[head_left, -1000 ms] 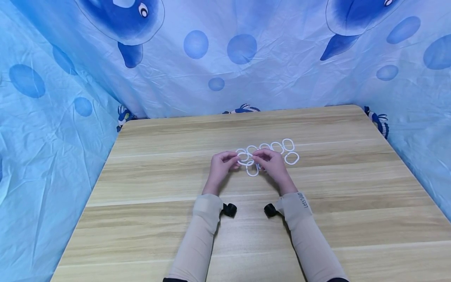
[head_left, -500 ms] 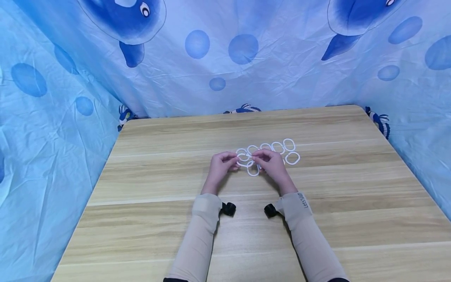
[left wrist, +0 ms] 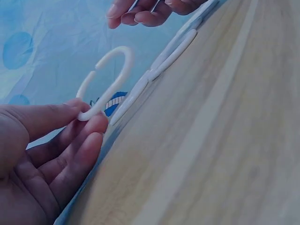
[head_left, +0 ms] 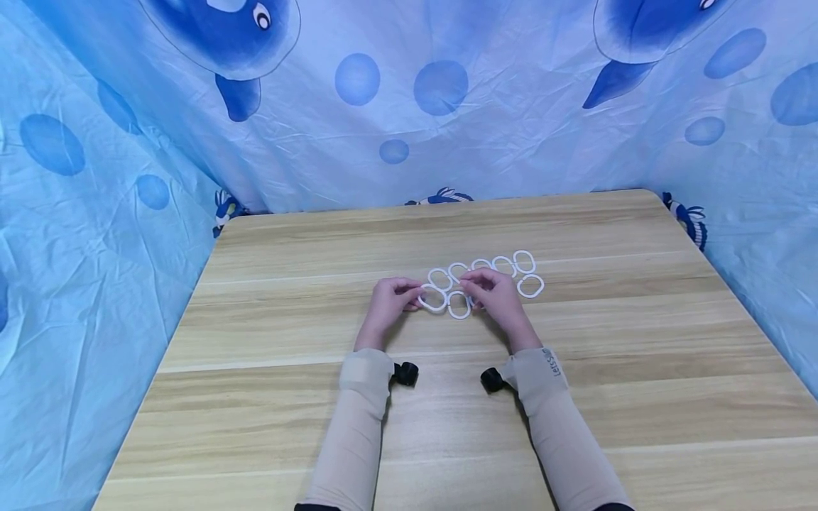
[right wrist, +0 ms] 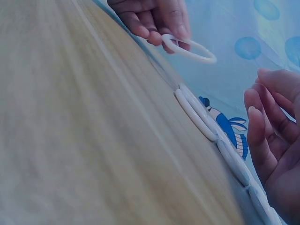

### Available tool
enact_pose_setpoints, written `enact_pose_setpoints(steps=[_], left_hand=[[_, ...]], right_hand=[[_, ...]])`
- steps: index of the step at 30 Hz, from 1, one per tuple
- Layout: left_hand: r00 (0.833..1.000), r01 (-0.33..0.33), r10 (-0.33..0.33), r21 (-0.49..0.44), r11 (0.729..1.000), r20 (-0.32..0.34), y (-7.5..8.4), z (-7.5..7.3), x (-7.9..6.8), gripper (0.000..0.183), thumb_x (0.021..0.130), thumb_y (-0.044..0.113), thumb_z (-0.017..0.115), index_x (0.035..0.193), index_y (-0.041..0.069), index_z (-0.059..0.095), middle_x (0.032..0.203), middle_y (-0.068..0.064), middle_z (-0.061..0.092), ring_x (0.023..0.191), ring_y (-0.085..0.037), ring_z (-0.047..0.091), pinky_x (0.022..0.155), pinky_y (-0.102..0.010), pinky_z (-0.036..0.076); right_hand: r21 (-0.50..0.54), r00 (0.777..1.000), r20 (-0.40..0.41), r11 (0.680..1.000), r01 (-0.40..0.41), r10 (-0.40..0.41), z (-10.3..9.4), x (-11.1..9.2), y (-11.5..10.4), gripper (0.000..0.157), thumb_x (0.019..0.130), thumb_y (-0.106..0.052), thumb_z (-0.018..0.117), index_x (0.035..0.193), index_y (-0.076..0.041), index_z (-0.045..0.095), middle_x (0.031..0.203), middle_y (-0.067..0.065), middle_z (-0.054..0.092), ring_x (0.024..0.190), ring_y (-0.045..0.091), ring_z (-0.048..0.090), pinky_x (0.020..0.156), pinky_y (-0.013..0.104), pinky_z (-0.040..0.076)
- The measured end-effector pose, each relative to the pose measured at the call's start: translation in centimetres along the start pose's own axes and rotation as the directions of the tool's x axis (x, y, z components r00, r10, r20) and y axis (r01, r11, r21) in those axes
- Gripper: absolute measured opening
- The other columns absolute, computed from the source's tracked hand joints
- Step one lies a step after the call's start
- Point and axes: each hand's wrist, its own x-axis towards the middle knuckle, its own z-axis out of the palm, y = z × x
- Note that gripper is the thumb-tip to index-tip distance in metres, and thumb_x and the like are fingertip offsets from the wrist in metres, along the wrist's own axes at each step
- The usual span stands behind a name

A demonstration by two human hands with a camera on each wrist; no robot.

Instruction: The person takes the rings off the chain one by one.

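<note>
My left hand [head_left: 388, 306] pinches a white plastic C-shaped shower curtain ring [left wrist: 114, 91] by one end, between thumb and fingers. The ring is held just above the table, and its narrow gap shows in the left wrist view. My right hand [head_left: 497, 297] hovers over the rows to the right, its fingers loosely bent and nothing between them in the right wrist view. More white rings lie flat in two rows; one front ring [head_left: 459, 318] sits between the hands and another [head_left: 531, 297] lies right of the right hand. The right hand hides part of the front row.
The wooden table [head_left: 255, 411] carries the rings near its middle. Behind it and at both sides hangs a blue curtain [head_left: 511, 156] with printed dolphins and bubbles. Small black cameras [head_left: 406, 374] sit on both wrists.
My left hand has moved left and slightly nearer, taking the ring with it. Earlier the ring reached across to the right fingertips; now it is apart from them. The right hand has hardly moved.
</note>
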Motion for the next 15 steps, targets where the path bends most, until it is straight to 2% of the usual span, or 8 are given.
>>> enact_pose_setpoints(steps=[6, 11, 15], left_hand=[[1.0, -0.001, 0.0, 0.062, 0.998, 0.016, -0.08, -0.06, 0.06, 0.02, 0.089, 0.002, 0.065, 0.107, -0.005, 0.069, 0.097, -0.025, 0.072, 0.062, -0.005, 0.063, 0.065, -0.022, 0.06], [1.0, 0.005, -0.008, 0.095, 0.995, 0.029, -0.09, -0.02, -0.05, 0.02, 0.088, 0.004, 0.067, 0.106, -0.004, 0.07, 0.094, -0.023, 0.072, 0.063, -0.007, 0.063, 0.065, -0.022, 0.06], [1.0, 0.012, -0.015, 0.108, 0.994, 0.027, -0.12, 0.02, -0.1, 0.02, 0.088, 0.005, 0.068, 0.106, -0.002, 0.07, 0.092, -0.021, 0.072, 0.064, -0.007, 0.063, 0.065, -0.021, 0.06]], right_hand=[[0.022, 1.0, -0.009, 1.0, 0.002, -0.002, -0.05, -0.01, -0.13, 0.026, 0.088, -0.017, 0.071, 0.108, 0.0, 0.067, 0.08, -0.004, 0.064, 0.064, 0.01, 0.058, 0.053, 0.019, 0.054], [0.025, 1.0, -0.021, 0.999, -0.02, 0.021, -0.18, 0.04, -0.05, 0.026, 0.089, -0.016, 0.069, 0.109, 0.0, 0.067, 0.087, 0.004, 0.066, 0.068, 0.011, 0.06, 0.056, 0.02, 0.056], [0.041, 0.998, -0.037, 0.998, -0.051, 0.053, -0.59, 0.1, 0.01, 0.026, 0.09, -0.015, 0.068, 0.111, 0.0, 0.065, 0.092, 0.0, 0.065, 0.074, 0.009, 0.062, 0.06, 0.021, 0.058]])
